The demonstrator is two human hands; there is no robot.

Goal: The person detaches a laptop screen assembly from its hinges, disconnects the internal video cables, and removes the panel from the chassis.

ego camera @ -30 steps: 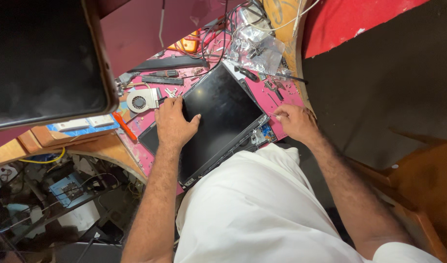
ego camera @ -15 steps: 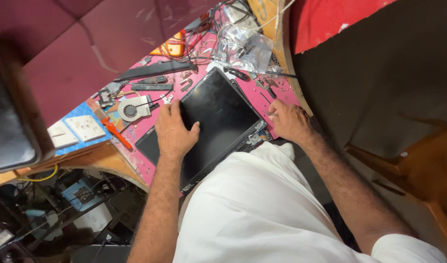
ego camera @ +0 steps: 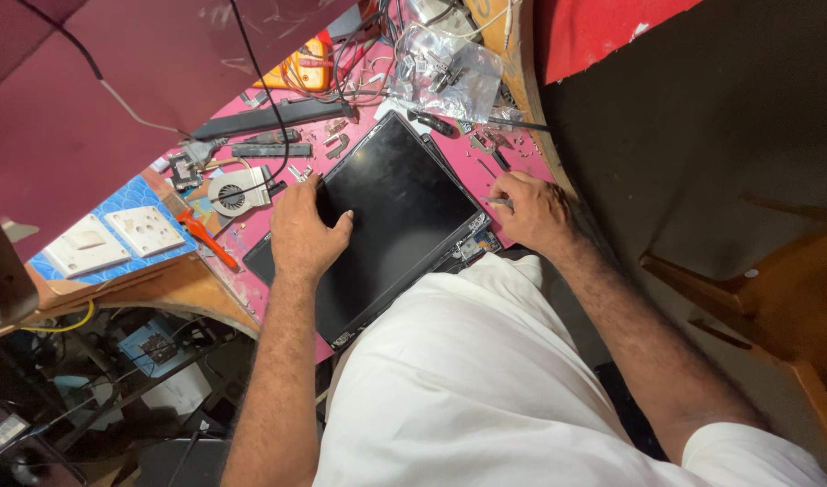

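Left hand (ego camera: 303,230) lying flat, steadying laptop screen panel (ego camera: 386,212); right hand (ego camera: 532,213) pinching small tool at panel edge. Advising light, even pressure.

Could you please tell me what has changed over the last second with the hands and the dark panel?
The right hand has closed its fingers on a small silvery piece at the panel's corner; earlier they lay spread on the pink bench. The left hand stays flat on the dark panel, which has not shifted. The cooling fan and orange-handled tool lie as before.
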